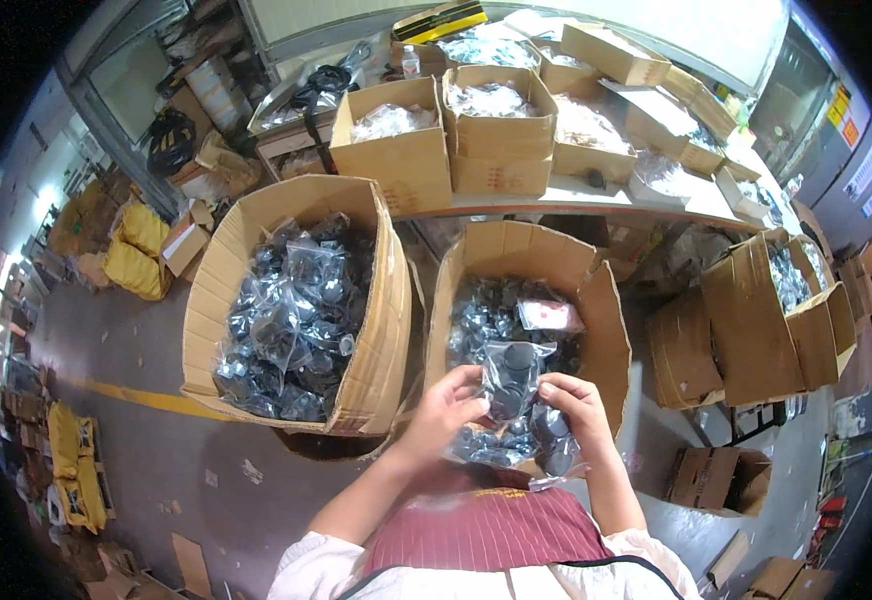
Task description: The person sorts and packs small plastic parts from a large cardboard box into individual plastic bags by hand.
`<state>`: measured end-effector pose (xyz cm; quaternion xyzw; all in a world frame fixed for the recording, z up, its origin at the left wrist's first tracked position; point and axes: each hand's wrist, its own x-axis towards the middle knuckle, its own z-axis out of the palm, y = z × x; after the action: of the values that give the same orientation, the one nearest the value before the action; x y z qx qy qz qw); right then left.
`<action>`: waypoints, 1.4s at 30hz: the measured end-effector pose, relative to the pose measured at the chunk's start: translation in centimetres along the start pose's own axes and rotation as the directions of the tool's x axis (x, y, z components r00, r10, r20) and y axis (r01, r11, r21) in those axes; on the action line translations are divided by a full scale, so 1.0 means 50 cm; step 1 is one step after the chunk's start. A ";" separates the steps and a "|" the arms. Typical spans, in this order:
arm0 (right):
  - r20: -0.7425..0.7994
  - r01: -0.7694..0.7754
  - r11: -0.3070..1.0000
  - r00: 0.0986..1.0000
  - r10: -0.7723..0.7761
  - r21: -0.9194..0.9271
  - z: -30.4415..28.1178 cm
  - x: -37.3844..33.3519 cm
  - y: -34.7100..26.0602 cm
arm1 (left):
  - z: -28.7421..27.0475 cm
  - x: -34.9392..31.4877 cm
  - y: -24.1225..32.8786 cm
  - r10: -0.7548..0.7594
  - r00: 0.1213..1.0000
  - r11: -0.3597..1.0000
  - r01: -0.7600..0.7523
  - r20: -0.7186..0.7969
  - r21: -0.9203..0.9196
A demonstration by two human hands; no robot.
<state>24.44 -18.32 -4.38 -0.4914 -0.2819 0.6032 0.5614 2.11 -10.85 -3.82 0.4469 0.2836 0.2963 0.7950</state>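
A clear plastic bag [512,372] with dark round parts inside is held up over an open carton [596,330] in front of me. My left hand [448,408] is closed on the left side of this bag, thumb and fingers pinching it. At its right side my right hand [578,402] is closed, its fingertips on the bag's edge. Below the right hand's fingers hangs a second clear bag [556,445] with similar dark parts; how it is held is partly hidden. More such bags fill the carton beneath, along with a bag bearing a white and red insert [550,316].
To the left stands a large carton [391,300] heaped with bagged dark parts. Behind, a table [466,204] carries several boxes [501,150] of clear bags. More cartons [746,320] stand at right, with a smaller open box [721,480] on the floor.
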 end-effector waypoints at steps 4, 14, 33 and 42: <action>0.061 0.090 0.996 0.994 -0.092 0.029 -0.002 0.005 0.020 | 0.020 -0.007 -0.004 0.039 0.999 0.998 -0.039 -0.001 0.055; 0.082 0.099 0.995 0.992 -0.097 -0.022 0.023 0.009 0.011 | 0.029 -0.031 0.003 0.070 0.997 0.997 -0.068 -0.041 0.039; 0.016 0.018 0.989 1.000 -0.020 0.145 0.036 0.049 0.029 | -0.051 -0.046 0.122 0.303 0.950 0.857 -0.308 -0.081 -0.414; 0.060 0.089 0.982 0.993 -0.100 0.169 0.062 0.051 0.008 | -0.001 -0.021 -0.001 0.051 0.987 0.993 -0.066 -0.151 -0.099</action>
<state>21.77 -15.30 -4.34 -0.4081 -0.2724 0.6137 0.6186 1.41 -11.63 -3.70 0.3898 0.3126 0.3663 0.7850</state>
